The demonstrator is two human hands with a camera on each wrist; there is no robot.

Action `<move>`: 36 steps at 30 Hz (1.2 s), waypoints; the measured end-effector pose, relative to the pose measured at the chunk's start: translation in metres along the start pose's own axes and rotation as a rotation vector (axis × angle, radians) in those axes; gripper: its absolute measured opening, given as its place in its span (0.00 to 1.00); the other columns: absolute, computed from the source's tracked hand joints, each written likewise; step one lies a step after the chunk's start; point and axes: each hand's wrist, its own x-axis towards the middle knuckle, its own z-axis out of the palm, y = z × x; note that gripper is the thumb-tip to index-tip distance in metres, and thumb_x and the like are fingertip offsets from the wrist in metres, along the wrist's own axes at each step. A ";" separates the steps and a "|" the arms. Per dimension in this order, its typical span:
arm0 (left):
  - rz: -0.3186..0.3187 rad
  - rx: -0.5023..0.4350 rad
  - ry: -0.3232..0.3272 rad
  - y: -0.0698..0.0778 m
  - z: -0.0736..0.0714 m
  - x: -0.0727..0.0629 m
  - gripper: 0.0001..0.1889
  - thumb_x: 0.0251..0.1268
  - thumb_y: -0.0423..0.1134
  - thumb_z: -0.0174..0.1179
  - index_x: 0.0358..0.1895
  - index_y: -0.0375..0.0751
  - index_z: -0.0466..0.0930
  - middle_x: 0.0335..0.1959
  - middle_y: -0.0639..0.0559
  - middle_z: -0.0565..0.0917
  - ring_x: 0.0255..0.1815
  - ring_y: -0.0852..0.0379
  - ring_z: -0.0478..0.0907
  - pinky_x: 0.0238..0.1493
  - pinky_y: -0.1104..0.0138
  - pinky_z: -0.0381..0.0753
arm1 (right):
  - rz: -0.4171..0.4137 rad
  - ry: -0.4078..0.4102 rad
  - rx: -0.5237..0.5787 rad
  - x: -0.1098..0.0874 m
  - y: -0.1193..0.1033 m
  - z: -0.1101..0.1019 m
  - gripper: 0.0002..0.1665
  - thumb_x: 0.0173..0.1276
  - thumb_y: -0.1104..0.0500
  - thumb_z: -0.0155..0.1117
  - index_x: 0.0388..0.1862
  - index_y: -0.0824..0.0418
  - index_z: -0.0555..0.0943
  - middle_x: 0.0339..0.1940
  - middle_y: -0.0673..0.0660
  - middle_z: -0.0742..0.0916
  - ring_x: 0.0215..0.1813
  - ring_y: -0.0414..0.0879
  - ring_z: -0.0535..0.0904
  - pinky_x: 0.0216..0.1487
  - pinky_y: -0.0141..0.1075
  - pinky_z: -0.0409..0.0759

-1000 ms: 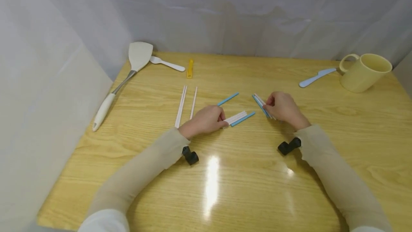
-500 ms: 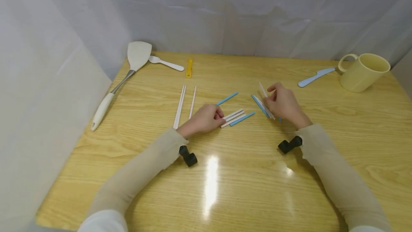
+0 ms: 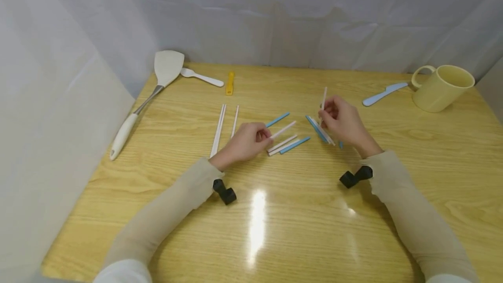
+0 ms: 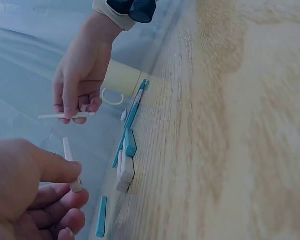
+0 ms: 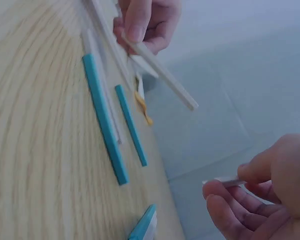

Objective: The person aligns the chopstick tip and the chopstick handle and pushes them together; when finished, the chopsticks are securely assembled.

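Seen from the head camera, the left hand (image 3: 246, 141) pinches a white stick (image 3: 284, 129) by its near end, between thumb and fingers, so that it points to 2 o'clock. The right hand (image 3: 345, 122) likewise pinches a second stick (image 3: 324, 98), which points to about 12 o'clock. Both sticks are off the table (image 3: 306, 230). A white pair (image 3: 282, 144) lies at 3 o'clock from the left hand, with a blue stick (image 3: 294, 145) just beside it; a blue-and-white bunch (image 3: 316, 129) lies at 8 o'clock from the right hand.

The sticks look light, stiff and smooth, with squared sides that should resist rolling. Being slim, they may swivel in an end pinch; taking hold near the middle should balance better, and hard bending could snap one. No brand, label or writing is readable on the sticks or the mug (image 3: 437, 97).
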 end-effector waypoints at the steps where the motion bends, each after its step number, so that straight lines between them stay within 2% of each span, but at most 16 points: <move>1: 0.007 -0.009 0.004 0.000 0.000 0.000 0.06 0.65 0.36 0.61 0.38 0.36 0.83 0.25 0.50 0.79 0.22 0.60 0.70 0.23 0.72 0.69 | 0.013 -0.007 0.052 0.000 -0.002 -0.001 0.13 0.73 0.63 0.53 0.49 0.72 0.71 0.37 0.65 0.82 0.29 0.37 0.80 0.31 0.26 0.80; 6: 0.052 -0.031 0.034 0.003 0.001 -0.002 0.05 0.65 0.35 0.62 0.38 0.36 0.83 0.26 0.49 0.81 0.22 0.60 0.71 0.22 0.72 0.69 | 0.034 -0.027 0.274 -0.001 -0.010 -0.004 0.12 0.74 0.64 0.53 0.49 0.73 0.69 0.42 0.69 0.83 0.33 0.33 0.82 0.35 0.32 0.83; 13: 0.106 -0.050 0.060 0.004 0.003 -0.003 0.04 0.64 0.34 0.62 0.37 0.36 0.83 0.25 0.49 0.80 0.21 0.61 0.70 0.20 0.73 0.68 | -0.042 -0.058 0.515 -0.003 -0.011 -0.007 0.03 0.72 0.67 0.54 0.43 0.65 0.73 0.35 0.46 0.86 0.36 0.36 0.85 0.36 0.31 0.82; 18: 0.130 -0.059 0.065 0.004 0.004 -0.003 0.04 0.64 0.34 0.62 0.37 0.36 0.83 0.26 0.49 0.81 0.21 0.61 0.70 0.20 0.73 0.68 | -0.085 -0.101 0.685 -0.003 -0.014 -0.006 0.04 0.70 0.71 0.54 0.39 0.65 0.74 0.35 0.50 0.88 0.36 0.40 0.86 0.34 0.31 0.82; 24: 0.143 -0.056 0.066 0.004 0.005 -0.004 0.03 0.64 0.33 0.62 0.36 0.37 0.83 0.27 0.50 0.81 0.20 0.61 0.69 0.20 0.73 0.67 | -0.116 -0.150 0.685 -0.003 -0.013 -0.003 0.05 0.70 0.72 0.54 0.39 0.64 0.74 0.35 0.49 0.89 0.36 0.40 0.86 0.33 0.31 0.82; 31: 0.215 0.023 0.070 0.004 0.006 -0.004 0.03 0.65 0.34 0.62 0.37 0.38 0.83 0.31 0.50 0.82 0.22 0.60 0.68 0.23 0.73 0.65 | -0.095 -0.171 0.687 -0.003 -0.012 -0.006 0.02 0.71 0.69 0.55 0.40 0.66 0.74 0.35 0.51 0.89 0.36 0.41 0.86 0.35 0.32 0.82; 36: 0.234 0.019 0.069 0.004 0.007 -0.004 0.02 0.65 0.34 0.62 0.37 0.39 0.82 0.32 0.49 0.82 0.22 0.59 0.68 0.24 0.74 0.64 | -0.081 -0.195 0.724 -0.004 -0.011 -0.009 0.02 0.71 0.68 0.55 0.40 0.66 0.75 0.36 0.52 0.89 0.35 0.41 0.86 0.36 0.31 0.82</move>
